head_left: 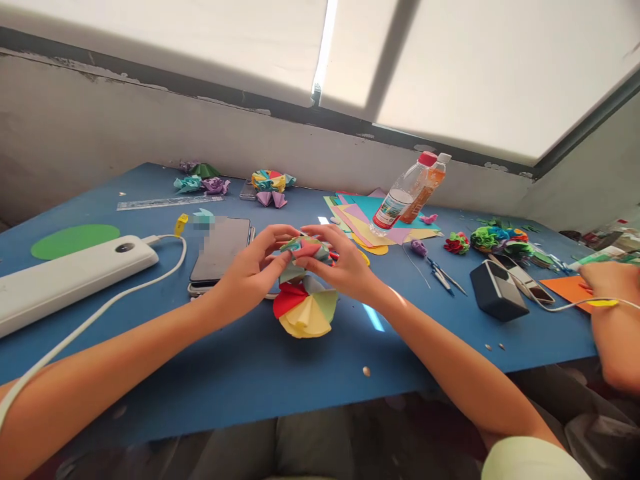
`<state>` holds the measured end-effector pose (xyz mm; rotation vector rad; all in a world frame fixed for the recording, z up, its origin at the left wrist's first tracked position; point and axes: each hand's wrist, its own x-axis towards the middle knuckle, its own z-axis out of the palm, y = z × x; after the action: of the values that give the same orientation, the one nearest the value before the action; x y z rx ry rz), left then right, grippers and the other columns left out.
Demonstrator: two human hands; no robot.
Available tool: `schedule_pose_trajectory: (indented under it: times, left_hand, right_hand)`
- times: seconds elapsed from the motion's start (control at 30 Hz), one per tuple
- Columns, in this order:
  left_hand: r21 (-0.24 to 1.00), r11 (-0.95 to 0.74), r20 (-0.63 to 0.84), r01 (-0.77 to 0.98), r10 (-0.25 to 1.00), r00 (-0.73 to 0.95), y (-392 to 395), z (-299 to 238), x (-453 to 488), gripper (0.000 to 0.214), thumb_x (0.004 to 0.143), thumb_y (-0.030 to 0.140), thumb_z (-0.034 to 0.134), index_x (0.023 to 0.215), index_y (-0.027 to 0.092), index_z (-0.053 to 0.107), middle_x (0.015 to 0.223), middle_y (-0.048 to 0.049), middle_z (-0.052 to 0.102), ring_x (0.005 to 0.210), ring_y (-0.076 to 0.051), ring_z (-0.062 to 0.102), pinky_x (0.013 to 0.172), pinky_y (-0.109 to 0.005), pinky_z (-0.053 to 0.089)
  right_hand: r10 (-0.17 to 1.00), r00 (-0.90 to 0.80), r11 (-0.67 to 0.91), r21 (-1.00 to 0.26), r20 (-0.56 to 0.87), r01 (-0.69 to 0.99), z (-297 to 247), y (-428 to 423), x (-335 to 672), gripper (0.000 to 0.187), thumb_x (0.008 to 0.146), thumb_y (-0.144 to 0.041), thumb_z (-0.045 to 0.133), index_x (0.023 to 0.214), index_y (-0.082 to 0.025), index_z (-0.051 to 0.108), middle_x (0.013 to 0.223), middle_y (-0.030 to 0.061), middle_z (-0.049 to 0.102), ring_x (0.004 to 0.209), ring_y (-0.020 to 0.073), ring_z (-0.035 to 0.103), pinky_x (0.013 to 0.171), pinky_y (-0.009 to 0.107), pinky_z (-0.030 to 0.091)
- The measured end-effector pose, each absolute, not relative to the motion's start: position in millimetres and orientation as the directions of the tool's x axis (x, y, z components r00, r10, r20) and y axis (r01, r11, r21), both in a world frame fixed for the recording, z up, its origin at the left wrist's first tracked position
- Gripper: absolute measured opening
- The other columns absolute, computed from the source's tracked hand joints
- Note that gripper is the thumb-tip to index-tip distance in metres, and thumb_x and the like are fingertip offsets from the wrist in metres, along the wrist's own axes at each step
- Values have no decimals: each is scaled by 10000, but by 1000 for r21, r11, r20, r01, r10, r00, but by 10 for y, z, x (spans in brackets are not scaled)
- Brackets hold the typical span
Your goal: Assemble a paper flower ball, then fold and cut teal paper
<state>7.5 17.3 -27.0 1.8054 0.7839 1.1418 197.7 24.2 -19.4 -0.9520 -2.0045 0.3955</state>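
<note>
My left hand [256,261] and my right hand [344,261] meet over the blue table [235,373], fingers pinched on a small multicoloured folded paper piece [306,249]. Just below it lies a fan-shaped paper cluster [305,307] of red, yellow, green and grey cones. It touches or hangs from the held piece; I cannot tell which. A dark phone [221,248] lies left of my left hand.
A white power bank [65,277] with its cable sits at left by a green paper disc [75,240]. Coloured sheets [365,223], two bottles [407,193], paper flowers [495,239], a compass [443,275] and a dark box [497,292] lie right. Another person's hand [613,283] is at the far right.
</note>
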Motion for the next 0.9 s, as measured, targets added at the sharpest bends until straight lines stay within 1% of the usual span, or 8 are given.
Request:
schedule_pose_trajectory:
  times: [0.13, 0.3, 0.4, 0.47, 0.57, 0.67, 0.77, 0.9]
  left_hand:
    - [907, -411, 347, 89, 852, 392, 177, -271, 66, 269, 913, 348, 496, 1168, 264, 503, 1240, -50, 582, 1187, -217, 536, 966, -347, 483]
    - [905, -411, 344, 114, 861, 374, 183, -264, 63, 255, 901, 351, 503, 1132, 246, 507, 1188, -62, 587, 1165, -221, 548, 937, -358, 500]
    - [894, -429, 361, 131, 861, 358, 178, -254, 68, 222, 884, 355, 516, 1065, 230, 496, 1098, -66, 607, 1103, -221, 582, 883, -359, 522]
    - [884, -446, 371, 139, 851, 372, 165, -254, 77, 251, 866, 366, 548, 1066, 233, 478, 1079, -62, 618, 1081, -217, 594, 866, -358, 528]
    - [855, -485, 387, 183, 832, 396, 137, -263, 94, 350, 820, 380, 624, 1094, 244, 454, 1035, -48, 626, 989, -202, 625, 822, -347, 539]
    - [835, -499, 407, 230, 843, 351, 121, -268, 111, 354, 787, 410, 655, 1027, 238, 460, 1030, -53, 609, 970, -207, 625, 811, -354, 538]
    - [830, -480, 412, 284, 871, 266, 133, -245, 113, 333, 765, 447, 670, 899, 227, 459, 1057, -53, 577, 1025, -212, 592, 855, -366, 519]
    - [785, -468, 399, 406, 883, 247, 152, -201, 100, 338, 765, 507, 646, 785, 214, 478, 904, -24, 548, 896, -189, 569, 795, -353, 520]
  right_hand:
    - [812, -374, 575, -723, 448, 382, -245, 247, 1964, 359, 877, -403, 579, 1191, -229, 562, 1082, 43, 646, 1000, 187, 604, 836, 322, 516]
    - [823, -398, 537, -783, 405, 313, -286, 239, 1961, 390, 917, -444, 504, 1256, -251, 518, 1149, 45, 617, 1019, 170, 603, 830, 303, 532]
    - [804, -424, 559, -773, 417, 299, -296, 241, 1961, 361, 941, -427, 465, 1243, -236, 520, 1150, 57, 606, 1025, 160, 600, 844, 297, 526]
    - [798, -404, 581, -748, 447, 320, -298, 241, 1956, 340, 937, -422, 476, 1204, -222, 541, 1129, 60, 617, 1028, 164, 598, 833, 293, 523]
    - [818, -338, 570, -735, 466, 366, -294, 226, 1938, 331, 906, -444, 523, 1131, -206, 569, 1071, 56, 648, 990, 173, 608, 737, 270, 526]
    - [830, -287, 558, -733, 479, 389, -284, 198, 1913, 332, 875, -473, 558, 1062, -200, 591, 986, 46, 665, 899, 167, 623, 646, 257, 514]
    - [825, -239, 565, -733, 512, 379, -285, 180, 1899, 310, 867, -477, 570, 1012, -205, 606, 977, 43, 666, 881, 164, 625, 696, 282, 525]
    - [818, -158, 569, -740, 553, 357, -309, 175, 1896, 304, 843, -477, 607, 1007, -220, 604, 1015, 42, 664, 929, 172, 620, 780, 319, 529]
